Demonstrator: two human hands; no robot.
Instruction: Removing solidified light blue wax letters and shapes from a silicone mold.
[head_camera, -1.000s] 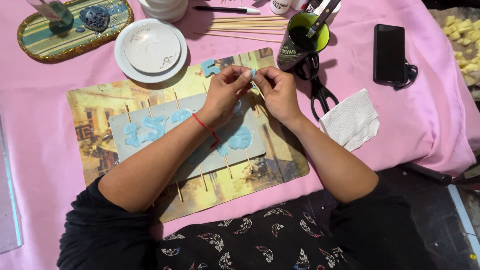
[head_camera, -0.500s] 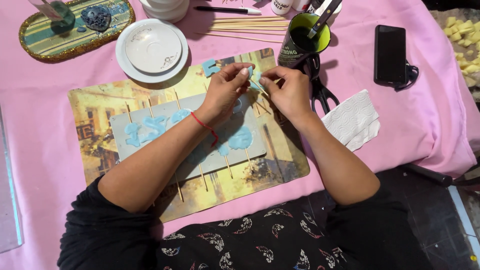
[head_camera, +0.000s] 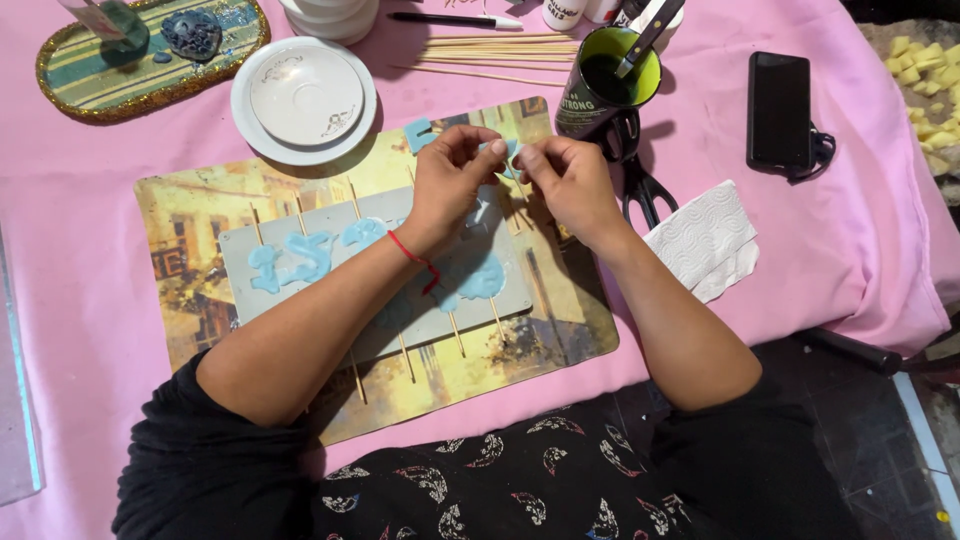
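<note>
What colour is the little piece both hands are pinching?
Light blue piece, best seen in the head view.

Pink tablecloth (head_camera: 100, 250), light-blue shapes (head_camera: 300, 258) on grey sheet (head_camera: 270, 300), green-lined dark mug (head_camera: 600, 90).

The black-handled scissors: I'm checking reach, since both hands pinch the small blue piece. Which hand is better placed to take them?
Probably the right hand: the black-handled scissors lie just beside it, while the left hand sits farther across.

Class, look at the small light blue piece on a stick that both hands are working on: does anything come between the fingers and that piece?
Nothing visible does. The left hand and right hand meet above the placemat, their fingertips pinching the light blue piece directly. The green mug and scissors sit off to the right.
</note>
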